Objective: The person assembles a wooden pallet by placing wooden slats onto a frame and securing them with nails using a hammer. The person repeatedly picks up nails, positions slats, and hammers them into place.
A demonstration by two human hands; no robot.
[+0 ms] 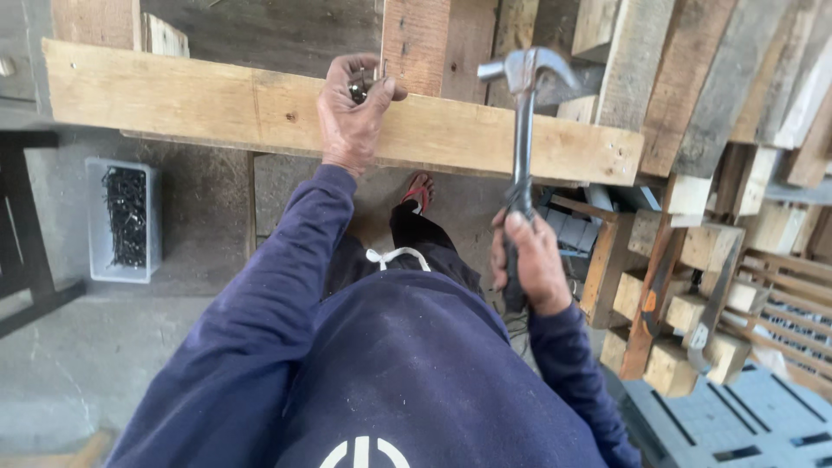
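Observation:
My left hand (351, 113) rests on a long pale wooden plank (199, 104) and pinches a small nail (381, 71) upright on its top, with more nails bunched in the fingers. My right hand (529, 260) grips the dark handle of a steel claw hammer (523, 74), whose head is raised above the plank just right of the nail. A reddish upright board (416, 43) stands behind the plank by my left hand.
A clear plastic box of dark nails (126, 217) sits on the concrete floor at left. Stacked pallet wood and blocks (693, 260) crowd the right side. A dark bench leg (26, 234) is at far left. My foot in a red sandal (419, 192) is below the plank.

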